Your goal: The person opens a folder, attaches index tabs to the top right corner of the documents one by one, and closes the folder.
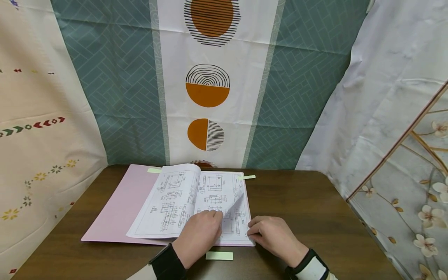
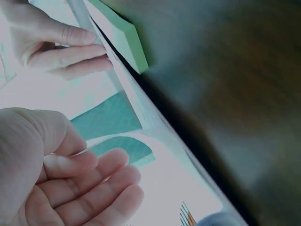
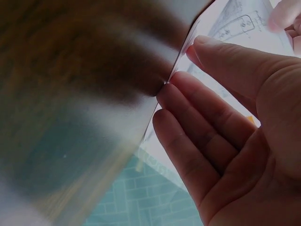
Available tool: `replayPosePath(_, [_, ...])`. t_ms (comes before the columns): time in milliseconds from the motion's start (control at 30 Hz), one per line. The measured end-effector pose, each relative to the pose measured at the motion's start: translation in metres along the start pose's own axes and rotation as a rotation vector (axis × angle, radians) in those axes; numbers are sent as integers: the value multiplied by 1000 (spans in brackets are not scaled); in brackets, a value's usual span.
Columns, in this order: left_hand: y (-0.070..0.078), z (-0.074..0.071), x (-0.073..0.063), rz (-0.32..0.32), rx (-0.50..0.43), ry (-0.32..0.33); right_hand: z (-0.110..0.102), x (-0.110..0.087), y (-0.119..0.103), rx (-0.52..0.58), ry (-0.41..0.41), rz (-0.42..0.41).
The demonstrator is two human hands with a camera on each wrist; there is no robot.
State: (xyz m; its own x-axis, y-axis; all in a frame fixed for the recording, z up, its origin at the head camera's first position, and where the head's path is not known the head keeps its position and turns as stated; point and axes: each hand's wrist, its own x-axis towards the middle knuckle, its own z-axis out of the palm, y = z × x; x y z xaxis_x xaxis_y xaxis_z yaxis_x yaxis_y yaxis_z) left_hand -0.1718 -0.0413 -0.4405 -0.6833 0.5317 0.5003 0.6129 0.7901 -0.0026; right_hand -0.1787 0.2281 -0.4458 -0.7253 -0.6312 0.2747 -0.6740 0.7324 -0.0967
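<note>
An open booklet (image 1: 176,190) of technical drawings lies on the table, its pink cover (image 1: 117,214) spread to the left. My left hand (image 1: 203,229) is over the right-hand side and pinches a page (image 1: 235,204), whose lower corner is lifted and bent toward the left. The left wrist view shows that hand's thumb and index finger (image 2: 70,162) together at the paper, the other fingers loosely bent. At the booklet's lower right edge, my right hand (image 1: 274,235) pinches the margin, with thumb and fingertips against the sheets in the right wrist view.
A pale green sticky-note strip (image 1: 219,256) lies on the brown table (image 1: 297,194), just in front of the booklet. Green tabs stick out at the cover's top (image 1: 154,170) and the right page's upper edge (image 1: 249,177). Patterned curtains (image 1: 129,77) hang behind and at both sides.
</note>
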Motion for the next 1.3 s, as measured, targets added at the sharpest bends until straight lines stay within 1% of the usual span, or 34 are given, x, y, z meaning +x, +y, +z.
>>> replayPosePath(233, [-10, -8, -9, -57, 24, 42, 0, 3, -3, -18, 20, -7])
replayPosePath(333, [-16, -10, -14, -65, 49, 76, 1, 6, -5, -20, 25, 9])
replayPosePath(500, [-26, -14, -23, -69, 108, 129, 3, 12, -8, -40, 10, 40])
replayPosePath(667, [-36, -17, -29, -95, 119, 191, 5, 14, -10, -49, -3, 66])
replayPosePath(767, [-43, -21, -33, -149, 94, 178, 4, 14, -11, -42, -12, 77])
replayPosePath(867, [-47, -26, -38, -226, 55, 143, 5, 15, -11, -42, -17, 81])
replayPosePath(933, [-51, -30, -41, -274, 32, 138, 5, 15, -11, -43, -22, 84])
replayPosePath(1133, [-63, -35, -51, -355, -38, 215, 4, 15, -13, -51, -28, 86])
replayPosePath(1300, [-68, -38, -53, -429, -100, 237, 4, 15, -13, -54, -17, 77])
